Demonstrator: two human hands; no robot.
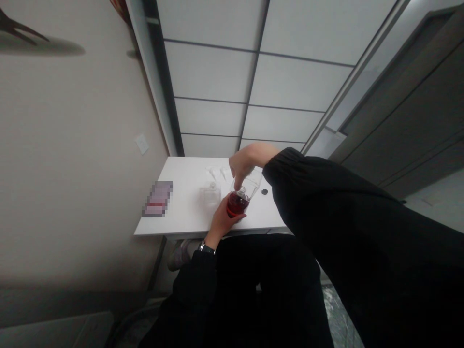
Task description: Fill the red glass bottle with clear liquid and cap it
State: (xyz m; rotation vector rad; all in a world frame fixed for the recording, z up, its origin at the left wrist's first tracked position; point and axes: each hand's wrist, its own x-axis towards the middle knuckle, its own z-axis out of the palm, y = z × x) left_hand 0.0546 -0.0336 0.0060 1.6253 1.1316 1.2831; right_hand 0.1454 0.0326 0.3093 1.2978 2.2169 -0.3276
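My left hand [222,220] is wrapped around a small glass [237,204] holding red liquid, at the front edge of a white table [181,212]. A clear plastic bottle [250,185] is tilted above it, mouth down at the glass rim, and my right hand [243,163] grips that bottle from above. Both arms wear black sleeves; a watch sits on my left wrist.
Clear glassware [212,193] stands on the table just left of the glass, with more behind it. A blurred card-like item [158,198] lies at the table's left side, a small dark cap [265,192] at the right. A wall is close on the left.
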